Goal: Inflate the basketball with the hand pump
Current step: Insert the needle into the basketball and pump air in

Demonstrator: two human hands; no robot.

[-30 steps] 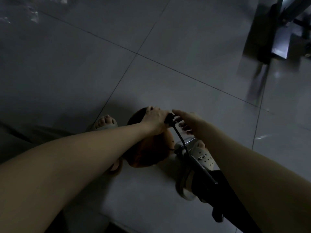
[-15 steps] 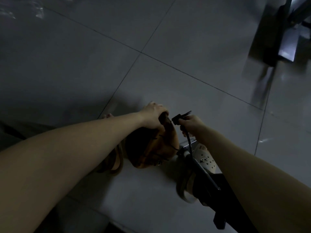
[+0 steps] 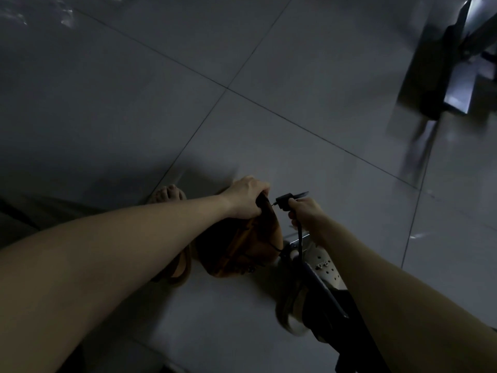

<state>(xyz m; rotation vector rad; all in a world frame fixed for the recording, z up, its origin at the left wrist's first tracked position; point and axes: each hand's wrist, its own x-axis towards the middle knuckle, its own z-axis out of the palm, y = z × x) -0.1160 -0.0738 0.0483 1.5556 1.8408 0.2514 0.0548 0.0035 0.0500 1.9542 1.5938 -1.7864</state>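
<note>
- Clutching the top edge of the limp brown basketball, the left hand is curling its grip tight round a fold of the rubber.
- The basketball is sitting on the tiled floor, sagging and half collapsed.
- Just right of the basketball's top, the right hand is holding the pump's black nozzle, its grip wrapped round the stem where the hose is joining.
- The nozzle's needle is pointing at the basketball's upper edge, very near it; it is too dark to tell whether it is touching.
- The hose is trailing down along the basketball's right side.
- Left of the basketball a foot in a brown sandal is resting; right of it a white perforated clog is standing.
- Well beyond the basketball, up to the right, a metal furniture leg is catching the light.
</note>
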